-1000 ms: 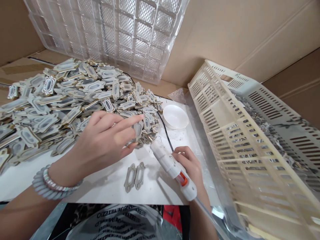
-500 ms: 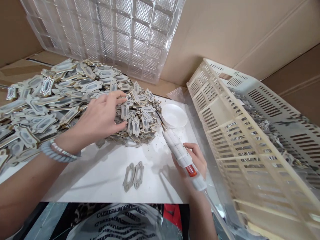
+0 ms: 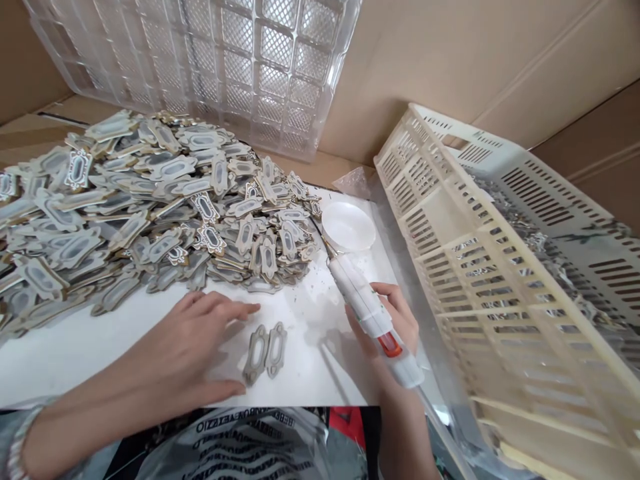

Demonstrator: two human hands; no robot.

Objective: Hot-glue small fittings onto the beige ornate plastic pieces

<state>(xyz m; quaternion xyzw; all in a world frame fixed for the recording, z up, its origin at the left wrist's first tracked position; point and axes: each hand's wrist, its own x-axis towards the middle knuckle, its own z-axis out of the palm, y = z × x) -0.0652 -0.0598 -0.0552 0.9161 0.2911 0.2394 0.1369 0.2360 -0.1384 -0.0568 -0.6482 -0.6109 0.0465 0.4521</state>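
My left hand point(image 3: 205, 347) is above the white work surface, thumb and index finger apart with no piece between them. Right beside its fingertips, two small grey ornate frame plates point(image 3: 257, 353) lie side by side; the thumb tip is close to the lower end of the left one, and I cannot tell whether it touches. In my right hand point(image 3: 400, 317) is a white corded pen-shaped tool point(image 3: 354, 288) with a thin metal tip and an orange-red insert. Its tip points away from me, near the rim of a white dish point(image 3: 349, 225).
A large heap of similar frame plates point(image 3: 170, 170) covers the left and back. Behind it leans a clear compartment tray point(image 3: 240, 73). On the right a cream slotted plastic crate point(image 3: 450, 267) holds metal-looking parts. Cardboard walls point(image 3: 450, 53) enclose the space.
My left hand has come off the heap toward me, down to beside the two frame plates. The right hand with its tool has barely moved.
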